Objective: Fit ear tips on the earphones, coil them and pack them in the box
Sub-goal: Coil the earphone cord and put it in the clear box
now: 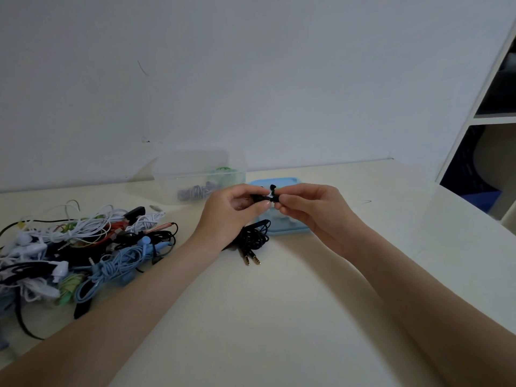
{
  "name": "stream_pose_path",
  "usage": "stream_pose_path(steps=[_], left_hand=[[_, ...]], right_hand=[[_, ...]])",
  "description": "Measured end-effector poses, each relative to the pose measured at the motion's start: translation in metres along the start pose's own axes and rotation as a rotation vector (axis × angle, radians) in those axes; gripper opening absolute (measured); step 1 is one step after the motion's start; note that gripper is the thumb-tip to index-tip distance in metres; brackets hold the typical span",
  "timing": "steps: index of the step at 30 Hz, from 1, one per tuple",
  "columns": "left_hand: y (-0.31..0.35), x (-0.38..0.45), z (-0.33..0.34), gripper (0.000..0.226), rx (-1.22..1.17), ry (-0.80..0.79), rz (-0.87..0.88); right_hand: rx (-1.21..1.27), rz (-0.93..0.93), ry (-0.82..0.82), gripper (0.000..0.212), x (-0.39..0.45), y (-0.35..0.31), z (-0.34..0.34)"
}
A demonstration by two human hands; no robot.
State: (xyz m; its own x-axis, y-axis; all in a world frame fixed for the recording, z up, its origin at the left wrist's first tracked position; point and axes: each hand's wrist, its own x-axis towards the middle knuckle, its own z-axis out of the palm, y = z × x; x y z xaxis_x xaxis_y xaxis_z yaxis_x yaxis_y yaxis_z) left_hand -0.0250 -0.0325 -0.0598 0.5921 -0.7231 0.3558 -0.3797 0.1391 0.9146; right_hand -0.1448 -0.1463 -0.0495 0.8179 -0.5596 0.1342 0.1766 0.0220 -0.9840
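My left hand [237,208] and my right hand [310,205] meet above the table, fingertips together. Between them they pinch the small black earbuds [269,194] of a pair of black earphones, one bud sticking up at the top. The black cable [252,237] hangs down from my left hand into a loose bundle on the table, ending in two gold jack plugs [251,259]. Behind my hands lies a flat blue lid or tray [282,182] holding small pale pieces, partly hidden. A clear plastic box [199,177] stands further back with coiled earphones inside.
A tangled heap of earphones [81,252] in white, blue, black, green and orange covers the table's left side. A white shelf unit [491,115] stands at the right. The wall runs close behind the cream table [279,317].
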Motion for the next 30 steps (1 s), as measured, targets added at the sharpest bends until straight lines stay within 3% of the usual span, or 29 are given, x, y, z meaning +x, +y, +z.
stream_pose_path(steps=[8,20,30], left_hand=[[0.003,-0.001,-0.002,0.015,-0.018,-0.021,0.010],[0.007,-0.003,-0.002,0.020,0.181,0.008,0.190],[0.010,0.003,-0.010,0.022,0.108,-0.146,0.199]], right_hand=[[0.002,0.007,-0.023,0.016,0.000,0.001,0.001],[0.050,0.022,-0.006,0.014,-0.001,-0.001,0.003],[0.257,0.248,-0.084,0.015,-0.003,-0.010,0.000]])
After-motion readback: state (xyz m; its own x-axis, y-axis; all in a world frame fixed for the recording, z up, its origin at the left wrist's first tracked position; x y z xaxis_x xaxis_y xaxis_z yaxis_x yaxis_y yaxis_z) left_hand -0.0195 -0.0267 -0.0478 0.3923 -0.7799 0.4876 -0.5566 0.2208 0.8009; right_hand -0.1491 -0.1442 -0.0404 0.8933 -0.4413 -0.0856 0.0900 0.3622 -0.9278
